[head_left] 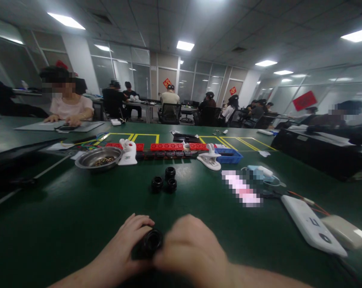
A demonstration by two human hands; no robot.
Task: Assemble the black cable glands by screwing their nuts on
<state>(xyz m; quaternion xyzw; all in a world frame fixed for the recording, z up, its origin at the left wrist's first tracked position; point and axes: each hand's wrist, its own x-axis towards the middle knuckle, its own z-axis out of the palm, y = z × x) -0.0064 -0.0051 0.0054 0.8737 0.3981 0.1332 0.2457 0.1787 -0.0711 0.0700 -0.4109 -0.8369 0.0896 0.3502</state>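
Note:
Low in the middle of the head view, my left hand [129, 240] is wrapped around a black cable gland [153, 241], whose round opening faces up. My right hand [193, 248] is blurred by motion and curled closed right beside that gland. Whether its fingers touch the gland or hold something small is hidden. Farther forward on the green table [87, 216], three similar black cable glands stand close together: a rear one [170, 173], a left one [157, 183] and a right one [171, 185].
A metal bowl [89, 159] holds small brass-coloured pieces. White clips [210, 159], red blocks [165, 147] and a blue tray [233, 157] line the back. On the right lie a white device [311, 224], a beige box [345, 231] and cables. A person [68, 104] sits across the table.

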